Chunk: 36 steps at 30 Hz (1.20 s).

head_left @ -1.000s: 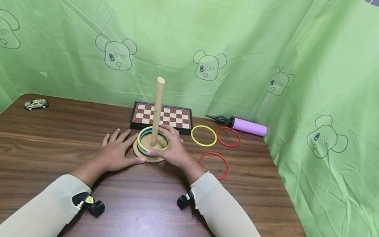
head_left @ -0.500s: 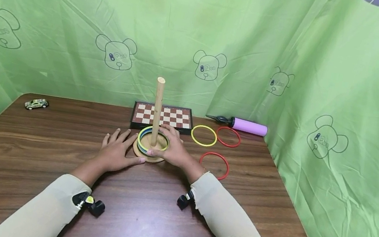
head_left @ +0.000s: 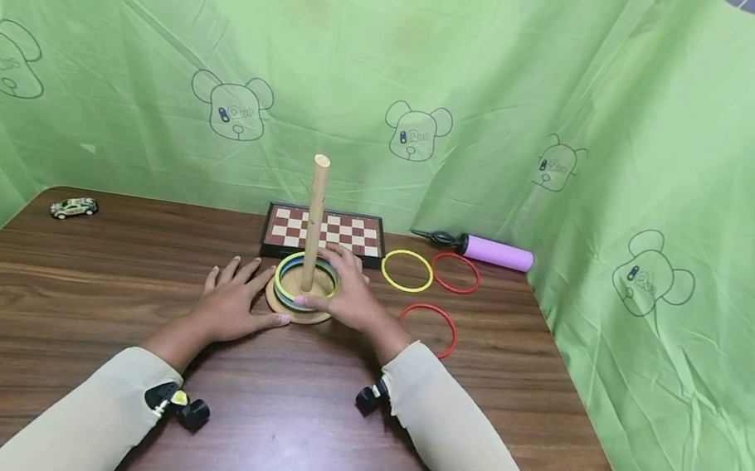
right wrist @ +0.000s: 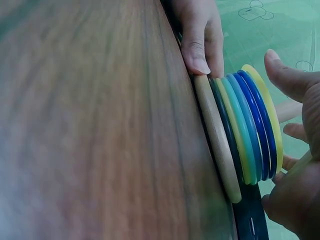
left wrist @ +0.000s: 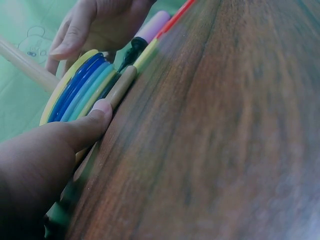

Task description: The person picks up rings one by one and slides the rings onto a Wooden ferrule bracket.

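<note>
A wooden ring-toss stand has an upright pole (head_left: pixel 315 216) and a round base (right wrist: pixel 217 135) on the table. Stacked around the pole are several rings in green, yellow, turquoise and blue, topped by a yellow ring (right wrist: pixel 278 145). My left hand (head_left: pixel 229 312) lies at the stand's left with fingers spread, its thumb on the base's edge and its index fingertip at the left side. Around the stack's right side is my right hand (head_left: pixel 353 299), fingers loosely bent. Its thumb (right wrist: pixel 287 75) stands apart from the top ring in the right wrist view.
Right of the stand lie a yellow ring (head_left: pixel 403 288), a front red ring (head_left: pixel 454 340) and a back red ring (head_left: pixel 454 290). A chessboard (head_left: pixel 355 236) sits behind the stand, a purple hand pump (head_left: pixel 498 253) at back right, a toy car (head_left: pixel 74 208) at far left. Green curtains border the table.
The fingers of my right hand have lifted very slightly at the stack. The left hand, the stand and the loose rings stay where they were.
</note>
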Tool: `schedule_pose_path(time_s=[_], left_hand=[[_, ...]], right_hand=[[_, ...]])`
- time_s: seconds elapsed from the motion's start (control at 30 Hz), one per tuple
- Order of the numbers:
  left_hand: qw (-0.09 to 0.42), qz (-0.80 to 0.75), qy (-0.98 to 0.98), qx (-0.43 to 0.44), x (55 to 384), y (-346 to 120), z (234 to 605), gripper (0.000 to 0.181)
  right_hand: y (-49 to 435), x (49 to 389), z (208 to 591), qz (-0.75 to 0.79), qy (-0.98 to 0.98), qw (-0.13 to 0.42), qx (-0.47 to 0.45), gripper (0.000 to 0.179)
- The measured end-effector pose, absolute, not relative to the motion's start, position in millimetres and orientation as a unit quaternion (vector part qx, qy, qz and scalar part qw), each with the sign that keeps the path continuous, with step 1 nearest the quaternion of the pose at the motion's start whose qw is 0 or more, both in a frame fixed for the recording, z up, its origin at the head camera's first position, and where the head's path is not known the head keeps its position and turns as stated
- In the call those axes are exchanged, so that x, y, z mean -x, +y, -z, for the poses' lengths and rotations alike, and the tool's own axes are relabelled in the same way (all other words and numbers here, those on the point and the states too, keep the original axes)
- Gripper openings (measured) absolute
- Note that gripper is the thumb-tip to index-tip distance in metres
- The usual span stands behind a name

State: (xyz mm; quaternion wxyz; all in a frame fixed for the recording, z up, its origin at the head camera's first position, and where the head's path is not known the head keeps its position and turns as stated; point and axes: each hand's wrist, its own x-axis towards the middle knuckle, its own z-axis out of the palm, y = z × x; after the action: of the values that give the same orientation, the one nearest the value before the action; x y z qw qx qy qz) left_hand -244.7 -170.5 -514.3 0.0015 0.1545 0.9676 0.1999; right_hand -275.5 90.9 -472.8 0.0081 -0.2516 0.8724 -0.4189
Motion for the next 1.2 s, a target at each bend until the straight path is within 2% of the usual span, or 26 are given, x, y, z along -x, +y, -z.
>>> schedule_pose_path(time_s=[0.2, 0.53, 0.77, 0.97, 1.2], left_hand=[[-0.001, -0.199, 0.968, -0.155, 244.8, -170.2, 515.4, 0.111], [0.008, -0.198, 0.968, -0.151, 243.1, -169.8, 515.1, 0.111], [0.007, -0.200, 0.968, -0.150, 243.7, -169.5, 513.5, 0.112], [0.004, -0.202, 0.968, -0.151, 244.0, -169.7, 512.8, 0.111], [0.008, -0.198, 0.968, -0.151, 244.4, -170.1, 514.1, 0.112]], right_hand=[[97.7, 278.9, 470.0, 0.426, 0.868, -0.011, 0.256, 0.094], [118.4, 283.2, 463.9, 0.441, 0.865, -0.008, 0.239, 0.090], [139.2, 288.2, 457.6, 0.447, 0.871, -0.022, 0.201, 0.083], [160.8, 298.8, 455.5, 0.448, 0.879, -0.050, 0.155, 0.084], [181.9, 310.0, 464.4, 0.456, 0.882, -0.052, 0.109, 0.085]])
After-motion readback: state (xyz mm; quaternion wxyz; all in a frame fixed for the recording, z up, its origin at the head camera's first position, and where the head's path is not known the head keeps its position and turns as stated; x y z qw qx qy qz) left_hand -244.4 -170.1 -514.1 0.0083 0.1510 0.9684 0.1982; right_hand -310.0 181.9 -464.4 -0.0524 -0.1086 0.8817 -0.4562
